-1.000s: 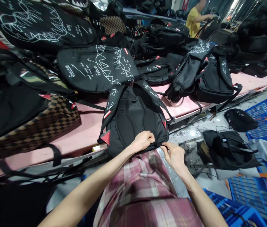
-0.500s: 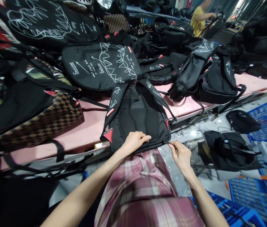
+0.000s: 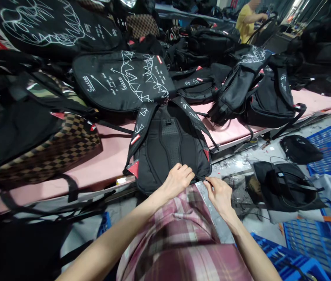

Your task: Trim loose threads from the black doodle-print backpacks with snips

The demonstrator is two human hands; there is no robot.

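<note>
A black backpack [image 3: 171,140] lies on the pink-topped table with its padded back and straps facing up and its lower edge toward me. Its front flap [image 3: 103,82], with white scribble drawings, spreads behind it to the left. My left hand [image 3: 179,178] is closed on the lower edge, gripping the fabric right of the middle. Close beside it, my right hand [image 3: 218,190] pinches at the lower right corner; the small dark part between its fingertips is too small to name. Red triangular patches [image 3: 134,169] mark the backpack's lower sides.
Other black backpacks [image 3: 271,97] lie along the pink table [image 3: 115,146]. A brown checkered bag [image 3: 80,144] sits at left. Blue crates [image 3: 314,230] and black bags [image 3: 288,187] stand on the floor at right. A person in yellow [image 3: 246,25] works in the back.
My left hand has moved right along the backpack's lower edge and closed. My right hand has shifted slightly left, bringing both hands closer together.
</note>
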